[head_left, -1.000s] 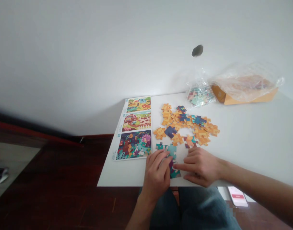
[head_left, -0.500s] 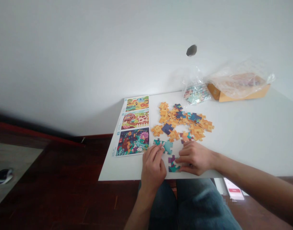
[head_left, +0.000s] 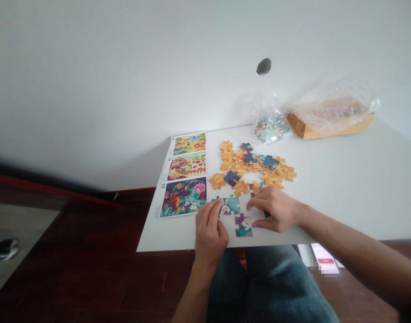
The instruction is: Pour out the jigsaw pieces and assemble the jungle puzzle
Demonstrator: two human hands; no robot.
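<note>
Head view, seated person at a white rectangular table. The left hand lies knuckles up at the near edge; its fingers are extended and loosely together, unclenched, their tips resting on the left margin of a teal cardboard jigsaw piece printed with a white rabbit; the piece lies flat, directly ahead of those fingertips, its long axis running left to right. The right hand rests just to the right of it; its fingers are curled under, and whether they pinch anything cannot be told, though a dark fragment shows beneath the palm. A purple-and-teal cardboard jigsaw piece lies flat and untouched between the two hands, nearer the person than the teal cardboard jigsaw piece and apart from it; the right hand's thumb side is slightly the closer. Beyond the hands: a loose heap of orange-backed jigsaw pieces, a few face up; to the left, a paper reference sheet bearing three coloured pictures; at the far edge, a clear plastic bag of pieces beside an orange cardboard box draped in clear film.
</note>
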